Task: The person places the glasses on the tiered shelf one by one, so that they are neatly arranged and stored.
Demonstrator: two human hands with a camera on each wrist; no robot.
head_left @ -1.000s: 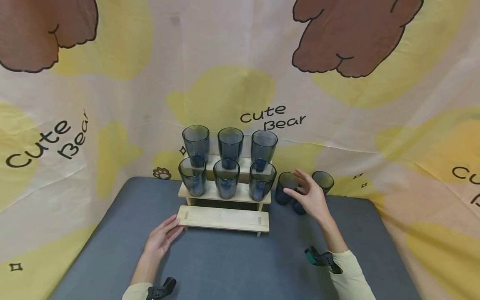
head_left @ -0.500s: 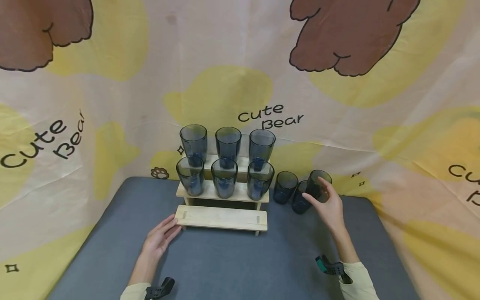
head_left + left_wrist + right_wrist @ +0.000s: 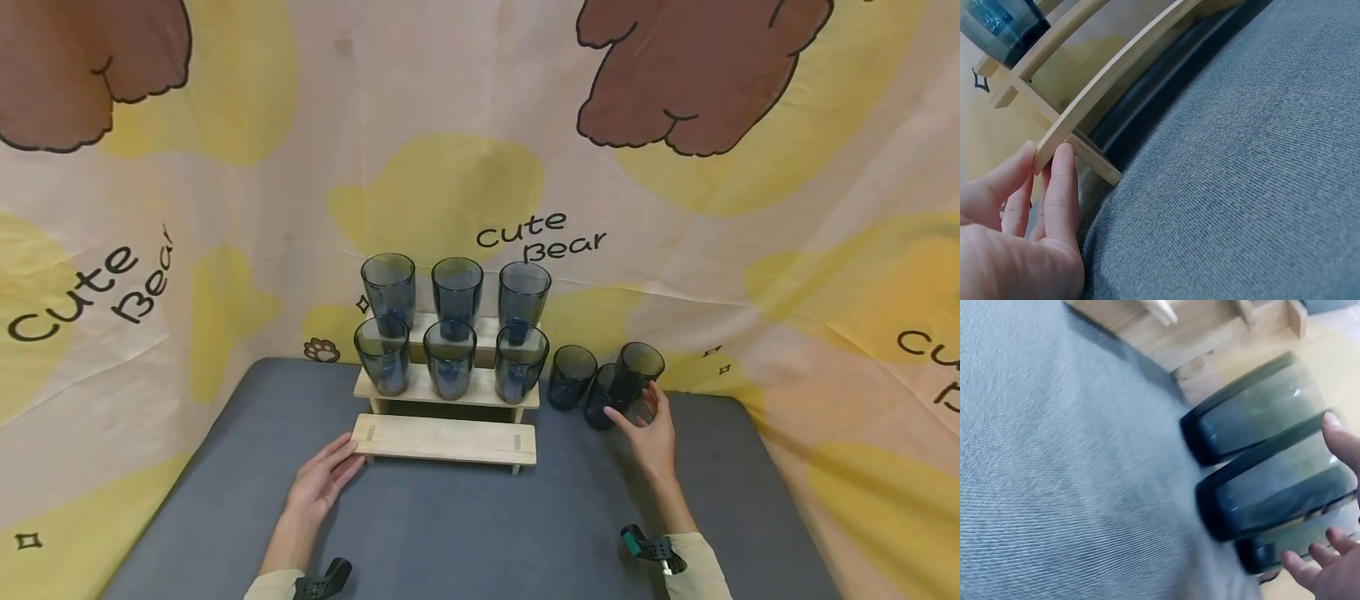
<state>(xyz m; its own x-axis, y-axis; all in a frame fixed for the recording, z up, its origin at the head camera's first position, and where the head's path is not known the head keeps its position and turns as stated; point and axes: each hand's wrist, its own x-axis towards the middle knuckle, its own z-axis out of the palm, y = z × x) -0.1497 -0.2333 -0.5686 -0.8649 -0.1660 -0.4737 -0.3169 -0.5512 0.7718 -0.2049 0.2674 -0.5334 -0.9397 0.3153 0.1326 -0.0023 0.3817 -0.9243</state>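
Observation:
My left hand [image 3: 318, 483] pinches the left end of the lowest step of a wooden tiered stand [image 3: 446, 437]; in the left wrist view thumb and fingers [image 3: 1060, 194] lie on both sides of the board's corner. To the right of the stand, three dark blue-grey drinking glasses stand upright: a left glass [image 3: 573, 379], a front glass [image 3: 598, 408] and a right glass [image 3: 643, 360]. My right hand [image 3: 652, 442] is spread around the front and right glasses. In the right wrist view its thumb lies near the front glass [image 3: 1272, 481], and the fingertips look apart from it.
Matching glasses fill the upper steps, three on the middle step [image 3: 450, 358] and three on the top step [image 3: 456, 287]. A grey cloth surface [image 3: 465, 533] lies under everything. Behind rises a patterned cloth backdrop [image 3: 442, 192], close to the glasses on the right.
My right hand has moved from above the three glasses to the right, then lower and slightly back left around them. The left hand keeps its hold on the stand.

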